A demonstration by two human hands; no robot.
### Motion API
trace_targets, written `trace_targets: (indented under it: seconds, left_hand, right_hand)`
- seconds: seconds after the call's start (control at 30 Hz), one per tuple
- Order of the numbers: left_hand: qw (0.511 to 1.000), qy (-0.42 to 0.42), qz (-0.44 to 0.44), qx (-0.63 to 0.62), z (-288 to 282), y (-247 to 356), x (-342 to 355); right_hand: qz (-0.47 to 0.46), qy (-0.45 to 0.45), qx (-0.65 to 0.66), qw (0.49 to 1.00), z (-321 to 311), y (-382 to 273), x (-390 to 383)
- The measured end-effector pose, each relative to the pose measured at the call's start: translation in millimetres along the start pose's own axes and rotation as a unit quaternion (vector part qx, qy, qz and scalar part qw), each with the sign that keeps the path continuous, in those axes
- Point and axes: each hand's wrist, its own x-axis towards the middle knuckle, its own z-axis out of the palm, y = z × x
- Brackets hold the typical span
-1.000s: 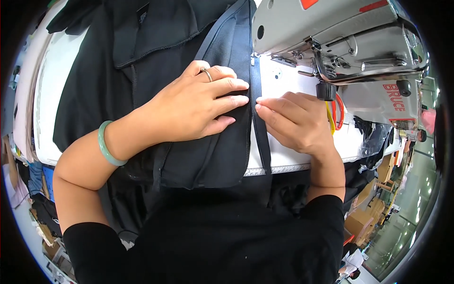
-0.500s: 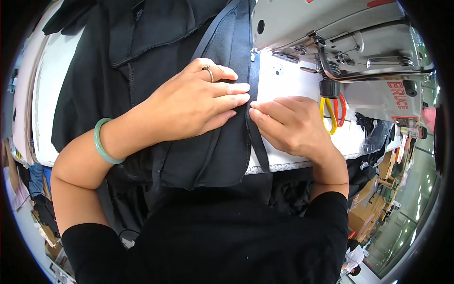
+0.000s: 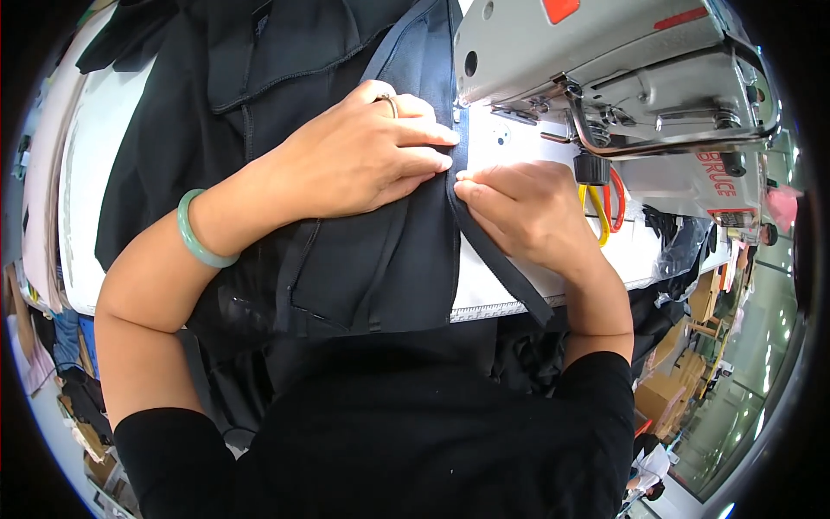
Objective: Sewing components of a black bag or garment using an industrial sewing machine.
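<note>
A black garment (image 3: 346, 281) is spread across the white sewing table. Along its right edge runs a narrow black strip (image 3: 501, 264), whose loose end slants down to the right over the table's front. My left hand (image 3: 367, 156), with a ring and a green bangle, lies palm down on the garment, fingers extended and fingertips pressing at the strip's edge. Opposite it, my right hand (image 3: 523, 208) pinches the strip between thumb and forefinger. Just beyond the fingertips, the strip passes under the needle area of the sewing machine (image 3: 596, 52). My left thumb is hidden.
Yellow-handled and red-handled scissors (image 3: 605, 208) lie under the machine's arm, beyond my right hand. A bent metal lever (image 3: 674, 149) juts out above them. A clear plastic bag (image 3: 687, 251) rests at the right. A measuring tape (image 3: 493, 309) lines the table's front edge.
Both hands have moved slightly away from me together with the garment's edge. The strip's loose end has swung out to the right. My left fingers are drawn in a little more.
</note>
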Motion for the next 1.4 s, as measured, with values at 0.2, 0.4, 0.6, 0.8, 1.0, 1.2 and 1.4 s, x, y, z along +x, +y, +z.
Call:
trace_targets:
  seconds: [0.2,0.4,0.6,0.8,1.0,1.2,1.4]
  left_hand:
    - [0.999,-0.041,-0.010,-0.021,-3.9,-0.7,2.2]
    - [0.998,-0.056,-0.010,-0.038,-4.0,-7.3,1.3]
    - [0.999,0.014,0.045,0.000,0.4,-33.7,14.9]
    - [0.996,-0.005,0.082,-0.028,-6.9,-53.2,15.2]
    - [0.984,-0.166,0.017,-0.066,-42.9,35.6,3.3]
    - [0.977,-0.183,-0.092,0.058,-39.6,92.6,-19.8]
    - [0.973,-0.146,-0.175,0.026,-30.0,75.9,-1.8]
  right_hand:
    - [0.011,-0.001,0.001,1.000,-2.8,-0.9,0.4]
    - [0.011,-0.005,-0.001,1.000,-0.9,0.6,2.2]
    - [0.051,-0.002,-0.019,0.999,2.2,19.0,6.6]
    - [0.057,-0.030,-0.063,0.996,12.8,26.8,13.2]
    - [-0.085,0.005,-0.076,0.993,0.9,10.1,0.1]
    - [-0.125,-0.005,-0.057,0.990,-6.4,1.0,-4.4]
    - [-0.095,-0.010,-0.010,0.995,-2.9,-0.2,0.0]
